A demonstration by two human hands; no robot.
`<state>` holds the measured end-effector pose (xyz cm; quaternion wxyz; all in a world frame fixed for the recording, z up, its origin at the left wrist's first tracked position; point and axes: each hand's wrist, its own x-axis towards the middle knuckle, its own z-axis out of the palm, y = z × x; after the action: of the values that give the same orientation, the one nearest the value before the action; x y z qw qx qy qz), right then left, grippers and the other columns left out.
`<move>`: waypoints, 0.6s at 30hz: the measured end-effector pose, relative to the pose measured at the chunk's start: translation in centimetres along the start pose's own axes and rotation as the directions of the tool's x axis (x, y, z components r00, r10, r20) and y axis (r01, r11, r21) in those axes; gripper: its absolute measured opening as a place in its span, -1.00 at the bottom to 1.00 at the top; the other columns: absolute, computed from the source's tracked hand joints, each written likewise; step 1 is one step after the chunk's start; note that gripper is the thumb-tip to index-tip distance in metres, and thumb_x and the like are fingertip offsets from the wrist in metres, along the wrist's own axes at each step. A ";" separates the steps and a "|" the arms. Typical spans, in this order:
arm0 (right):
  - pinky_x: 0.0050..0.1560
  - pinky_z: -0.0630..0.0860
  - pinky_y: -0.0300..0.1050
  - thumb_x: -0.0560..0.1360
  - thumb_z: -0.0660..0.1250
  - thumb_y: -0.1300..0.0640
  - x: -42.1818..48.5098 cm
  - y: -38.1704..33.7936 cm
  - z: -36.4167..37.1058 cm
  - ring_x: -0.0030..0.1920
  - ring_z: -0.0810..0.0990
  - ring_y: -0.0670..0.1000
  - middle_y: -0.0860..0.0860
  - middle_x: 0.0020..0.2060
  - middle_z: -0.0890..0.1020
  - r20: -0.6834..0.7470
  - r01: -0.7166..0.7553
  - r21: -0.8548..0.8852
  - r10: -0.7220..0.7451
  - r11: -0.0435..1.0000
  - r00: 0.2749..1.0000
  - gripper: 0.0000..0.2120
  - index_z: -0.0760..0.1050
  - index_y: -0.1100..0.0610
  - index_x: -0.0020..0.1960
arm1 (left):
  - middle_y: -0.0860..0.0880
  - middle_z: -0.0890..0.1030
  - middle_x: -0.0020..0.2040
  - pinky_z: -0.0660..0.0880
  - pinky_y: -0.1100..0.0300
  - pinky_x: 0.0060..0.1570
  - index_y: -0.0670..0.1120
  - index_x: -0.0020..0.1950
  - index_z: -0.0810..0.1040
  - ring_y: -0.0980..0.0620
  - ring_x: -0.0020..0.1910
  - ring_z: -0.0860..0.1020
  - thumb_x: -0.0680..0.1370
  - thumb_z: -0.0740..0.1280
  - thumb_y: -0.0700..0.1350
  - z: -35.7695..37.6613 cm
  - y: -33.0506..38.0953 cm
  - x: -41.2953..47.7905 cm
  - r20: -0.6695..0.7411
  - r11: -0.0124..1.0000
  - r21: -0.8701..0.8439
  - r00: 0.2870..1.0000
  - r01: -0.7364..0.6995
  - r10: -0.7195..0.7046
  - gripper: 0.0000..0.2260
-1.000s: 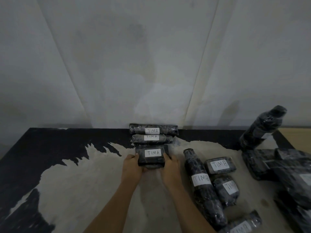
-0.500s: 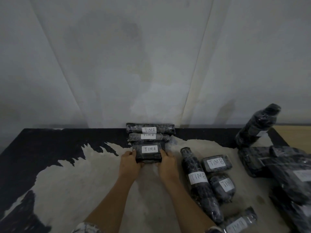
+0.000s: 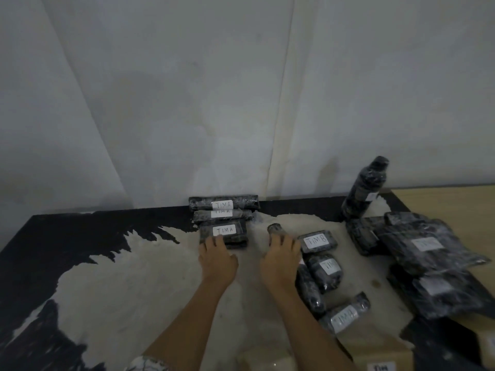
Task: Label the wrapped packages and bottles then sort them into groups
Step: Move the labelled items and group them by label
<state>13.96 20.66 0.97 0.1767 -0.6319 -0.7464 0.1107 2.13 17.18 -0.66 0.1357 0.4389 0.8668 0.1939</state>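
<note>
– Both hands have come off the sides of the front TIMA package [image 3: 223, 231], and the right hand [image 3: 281, 259] has gone toward 1 o'clock.
– And the left hand [image 3: 218, 259]?
– Fingers loosely spread, tips touching that package's near edge, gripping nothing. The package lies at 12 o'clock, at the front of the TIMA row [image 3: 223, 210].
– The right?
– Laid over the lying bottle [image 3: 276, 228]. Whether it grips, I cannot tell.
– What's left?
– The TIMB package [image 3: 317, 241] and its neighbours at 2 o'clock look sorted. The heap [image 3: 428, 250] at 3 o'clock does not, so I'd judge about halfway.
</note>
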 end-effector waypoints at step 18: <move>0.32 0.37 0.06 0.49 0.22 0.17 -1.1 7.8 -4.2 0.31 0.33 0.21 0.16 0.31 0.34 0.404 -0.096 0.240 -0.009 0.966 0.915 -0.50 0.26 0.15 0.42 | -0.20 0.66 -0.03 0.58 -0.01 0.01 -0.21 0.05 0.61 -0.15 -0.05 0.61 0.50 0.33 0.05 6.1 9.4 -5.6 0.432 0.613 -0.643 0.878 0.459 -0.205 -0.67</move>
<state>22.87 20.69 1.59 0.0970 -0.5844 -0.7319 0.3369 14.47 19.01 -1.48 0.4695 0.2020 0.7495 0.4207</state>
